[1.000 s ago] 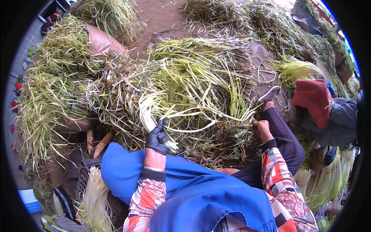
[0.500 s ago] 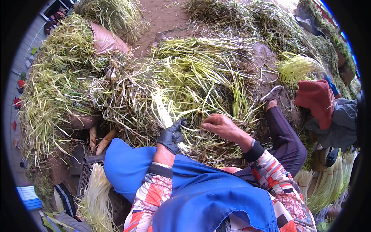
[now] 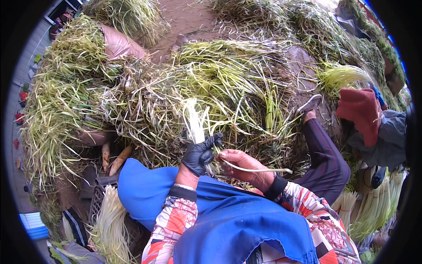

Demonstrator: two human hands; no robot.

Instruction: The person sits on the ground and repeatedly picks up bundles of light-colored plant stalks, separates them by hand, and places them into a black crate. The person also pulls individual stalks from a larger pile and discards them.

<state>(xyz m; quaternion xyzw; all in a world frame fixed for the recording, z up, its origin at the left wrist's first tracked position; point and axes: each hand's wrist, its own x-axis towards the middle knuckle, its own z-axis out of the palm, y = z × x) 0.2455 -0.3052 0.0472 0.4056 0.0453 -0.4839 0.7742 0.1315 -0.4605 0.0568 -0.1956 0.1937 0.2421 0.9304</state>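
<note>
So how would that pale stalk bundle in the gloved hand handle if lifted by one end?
The stalk bundle probably feels light and fairly stiff, standing upright above the left hand. The single strand at the right hand bends, so likely floppy.

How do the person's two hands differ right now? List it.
The left hand wears a black glove; the right hand is bare. The left hand has a closed grip on an upright bunch of pale stalks; the right hand pulls one thin strand sideways. Both meet above the blue apron.
</note>
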